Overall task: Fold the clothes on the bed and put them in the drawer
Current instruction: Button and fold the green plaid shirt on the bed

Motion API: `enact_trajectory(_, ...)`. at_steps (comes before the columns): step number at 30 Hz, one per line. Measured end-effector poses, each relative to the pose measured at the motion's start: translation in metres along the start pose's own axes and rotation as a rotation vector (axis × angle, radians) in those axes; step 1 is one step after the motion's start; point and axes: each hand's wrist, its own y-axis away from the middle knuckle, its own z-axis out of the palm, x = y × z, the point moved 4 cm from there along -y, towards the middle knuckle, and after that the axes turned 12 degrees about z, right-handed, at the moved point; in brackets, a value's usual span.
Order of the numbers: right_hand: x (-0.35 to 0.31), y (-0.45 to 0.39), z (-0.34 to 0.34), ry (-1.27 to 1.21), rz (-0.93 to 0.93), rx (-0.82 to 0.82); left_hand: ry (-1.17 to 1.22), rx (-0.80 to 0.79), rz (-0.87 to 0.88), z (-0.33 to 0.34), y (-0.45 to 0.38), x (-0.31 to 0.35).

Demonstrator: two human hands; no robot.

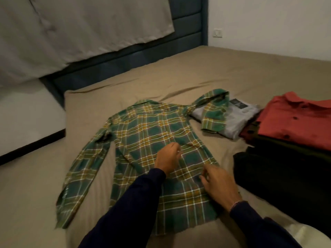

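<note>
Lying flat on the tan bed (pixel 161 81), the green-and-yellow plaid shirt (pixel 152 136) is spread out with one sleeve stretched down along my left. My right hand (pixel 217 181) rests on its lower body, fingers (pixel 204 181) loosely curled against the cloth; whether they pinch it I cannot tell. My left hand (pixel 168 157) lies on mid-shirt, fingers relaxed. Farther right, the other sleeve drapes over a folded grey garment (pixel 234 120). A red shirt (pixel 293 120) tops dark clothes (pixel 279 169), cut off at the frame edge.
</note>
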Motion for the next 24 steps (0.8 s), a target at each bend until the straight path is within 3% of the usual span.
enact_trajectory(5, -0.120, -0.005, 0.052, -0.158, -0.279, -0.223, -0.052, 0.195, -0.450, -0.059, 0.126, -0.074)
enact_trajectory(10, -0.235, -0.017, 0.120, -0.198, -0.358, -0.374, 0.024, 0.108, -0.757, -0.081, 0.233, -0.106)
enact_trajectory(15, -0.295, -0.071, 0.181, -0.129, -0.148, -0.353, 0.064, 0.114, -0.875, -0.076, 0.255, -0.120)
enact_trajectory(24, -0.304, -0.116, 0.212, -0.028, 0.139, -0.288, 0.213, -0.019, -0.930, -0.070, 0.257, -0.140)
